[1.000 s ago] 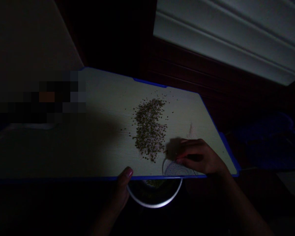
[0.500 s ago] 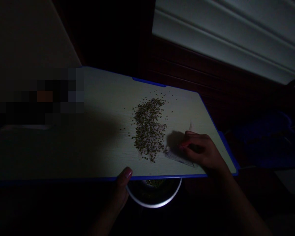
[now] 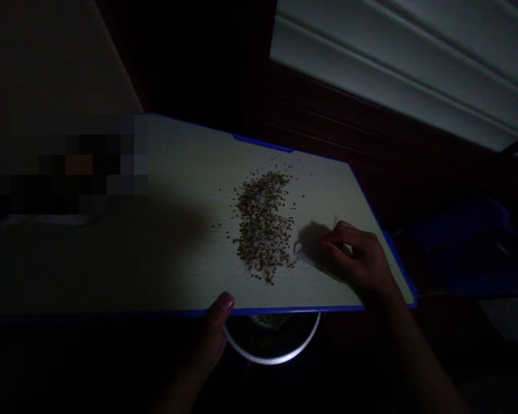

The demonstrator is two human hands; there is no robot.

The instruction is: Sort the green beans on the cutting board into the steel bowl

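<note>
A long heap of small green-brown seeds, perhaps mung beans [image 3: 263,224], lies spread on a pale wood-grain tabletop [image 3: 190,149] with blue edging. My left hand [image 3: 216,325] grips the near edge of the tabletop, thumb on top; its other fingers are mostly hidden underneath. Right of the heap, my right hand [image 3: 358,256] is closed in a pinch low over the tabletop; what the fingertips hold, if anything, cannot be made out. A thin, see-through sheet [image 3: 304,252] shows faintly beside and under it. Below the near edge, a metal-rimmed bowl [image 3: 276,361] is partly hidden and contains similar seeds.
Stray seeds lie around the heap. A blurred, pixelated patch [image 3: 77,167] covers the tabletop's left end. Dark reddish panelling [image 3: 311,123] and pale slats [image 3: 392,69] stand behind. Something blue [image 3: 470,247] sits in shadow at the right. The scene is very dim.
My right hand has shifted slightly up and to the right, and the see-through sheet beneath it looks displaced. My left hand, the seed heap and the bowl stay nearly the same.
</note>
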